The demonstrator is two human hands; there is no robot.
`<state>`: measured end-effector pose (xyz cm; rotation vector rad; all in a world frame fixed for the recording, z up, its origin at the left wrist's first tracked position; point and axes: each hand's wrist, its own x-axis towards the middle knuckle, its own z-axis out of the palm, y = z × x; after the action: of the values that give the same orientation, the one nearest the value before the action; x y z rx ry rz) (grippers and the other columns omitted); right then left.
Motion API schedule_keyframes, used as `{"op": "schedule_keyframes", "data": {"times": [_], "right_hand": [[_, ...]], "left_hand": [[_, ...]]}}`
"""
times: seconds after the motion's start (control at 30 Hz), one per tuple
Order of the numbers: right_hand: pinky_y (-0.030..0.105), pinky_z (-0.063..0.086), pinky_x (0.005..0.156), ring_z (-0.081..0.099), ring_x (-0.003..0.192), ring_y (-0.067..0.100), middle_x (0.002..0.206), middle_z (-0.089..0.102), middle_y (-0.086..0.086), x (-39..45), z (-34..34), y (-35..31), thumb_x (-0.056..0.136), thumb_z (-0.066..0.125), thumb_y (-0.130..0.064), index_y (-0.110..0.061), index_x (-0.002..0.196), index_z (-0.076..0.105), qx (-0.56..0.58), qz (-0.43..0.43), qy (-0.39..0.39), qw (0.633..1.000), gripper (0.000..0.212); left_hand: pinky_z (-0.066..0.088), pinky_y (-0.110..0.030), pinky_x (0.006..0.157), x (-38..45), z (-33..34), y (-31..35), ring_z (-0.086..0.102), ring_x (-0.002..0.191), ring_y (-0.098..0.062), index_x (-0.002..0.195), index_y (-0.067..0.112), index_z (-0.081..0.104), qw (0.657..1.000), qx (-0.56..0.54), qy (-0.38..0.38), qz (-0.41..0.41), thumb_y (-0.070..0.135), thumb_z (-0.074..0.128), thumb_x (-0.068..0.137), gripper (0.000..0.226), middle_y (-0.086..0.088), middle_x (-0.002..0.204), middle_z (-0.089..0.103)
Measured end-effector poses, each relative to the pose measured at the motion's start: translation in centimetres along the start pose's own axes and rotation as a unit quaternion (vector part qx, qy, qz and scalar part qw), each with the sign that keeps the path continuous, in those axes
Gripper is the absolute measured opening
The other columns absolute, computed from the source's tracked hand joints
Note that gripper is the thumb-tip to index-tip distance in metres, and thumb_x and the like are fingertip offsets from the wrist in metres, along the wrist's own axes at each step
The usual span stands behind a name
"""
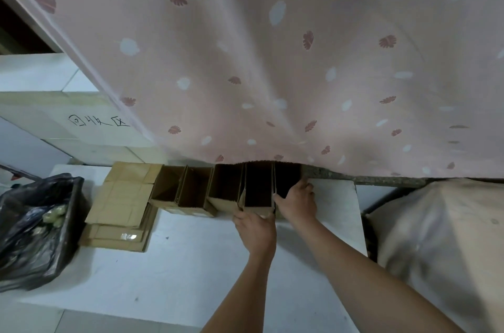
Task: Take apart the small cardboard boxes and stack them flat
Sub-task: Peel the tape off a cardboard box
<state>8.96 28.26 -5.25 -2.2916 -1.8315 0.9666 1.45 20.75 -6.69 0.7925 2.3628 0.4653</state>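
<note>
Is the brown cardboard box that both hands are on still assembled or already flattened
Assembled: the brown cardboard box stands open with a dark hollow interior, left hand gripping its near edge, right hand its side.

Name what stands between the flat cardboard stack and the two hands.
In the head view, open cardboard boxes stand in a row between the flat stack and the left hand and right hand.
</note>
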Motion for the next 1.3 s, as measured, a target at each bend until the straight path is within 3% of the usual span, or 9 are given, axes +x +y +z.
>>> {"op": "schedule_keyframes", "data": {"times": [0.3,0.53,0.73,0.97,1.1,1.3], "right_hand": [[0.044,0.047,0.102,0.042,0.132,0.037,0.147,0.033,0.023,0.2,1.4,0.2,0.088,0.065,-0.051,0.006,0.152,0.007,-0.022,0.019,0.022,0.999,0.104],[0.046,0.037,0.111,0.037,0.137,0.039,0.152,0.028,0.025,0.2,1.9,0.7,0.085,0.064,-0.055,0.007,0.153,0.003,-0.038,0.026,0.049,0.998,0.111],[0.049,0.039,0.107,0.037,0.137,0.037,0.153,0.029,0.023,0.8,2.4,0.3,0.083,0.065,-0.060,0.007,0.153,0.002,-0.015,0.039,0.038,0.998,0.115],[0.043,0.049,0.096,0.044,0.129,0.035,0.148,0.032,0.021,0.1,2.6,0.9,0.083,0.070,-0.052,0.006,0.153,0.005,0.001,0.043,0.038,0.998,0.112],[0.042,0.050,0.094,0.047,0.125,0.036,0.143,0.037,0.021,-1.1,2.2,1.8,0.078,0.074,-0.051,0.005,0.152,0.013,-0.009,0.048,0.034,0.998,0.111],[0.041,0.049,0.098,0.049,0.123,0.035,0.139,0.043,0.018,-5.0,2.6,5.4,0.075,0.076,-0.051,0.001,0.146,0.028,0.000,0.056,0.044,0.997,0.100]], "left_hand": [[0.047,-0.043,0.106,1.3,2.8,-0.6,0.049,0.131,-0.035,0.153,-0.004,0.013,0.986,-0.160,-0.002,-0.036,0.029,0.080,0.084,0.101,-0.020,0.150,0.032],[0.046,-0.044,0.108,2.1,4.0,-0.5,0.044,0.135,-0.032,0.153,0.001,0.016,0.973,-0.225,0.027,-0.044,0.025,0.086,0.076,0.106,-0.016,0.150,0.033],[0.052,-0.038,0.099,2.8,4.8,-0.7,0.052,0.126,-0.030,0.151,0.003,0.020,0.969,-0.238,0.046,-0.043,0.027,0.087,0.075,0.104,-0.013,0.143,0.039],[0.052,-0.037,0.097,2.0,4.8,-1.5,0.053,0.125,-0.028,0.148,0.006,0.026,0.964,-0.260,0.055,-0.033,0.027,0.090,0.070,0.104,-0.009,0.140,0.041],[0.054,-0.037,0.096,0.7,4.5,-2.3,0.055,0.121,-0.027,0.145,0.010,0.031,0.959,-0.275,0.057,-0.026,0.023,0.092,0.066,0.100,-0.007,0.135,0.044],[0.049,-0.024,0.086,-2.2,4.0,-4.7,0.057,0.115,-0.024,0.139,0.017,0.035,0.960,-0.275,0.042,-0.021,0.019,0.091,0.067,0.092,-0.003,0.131,0.046]]}}
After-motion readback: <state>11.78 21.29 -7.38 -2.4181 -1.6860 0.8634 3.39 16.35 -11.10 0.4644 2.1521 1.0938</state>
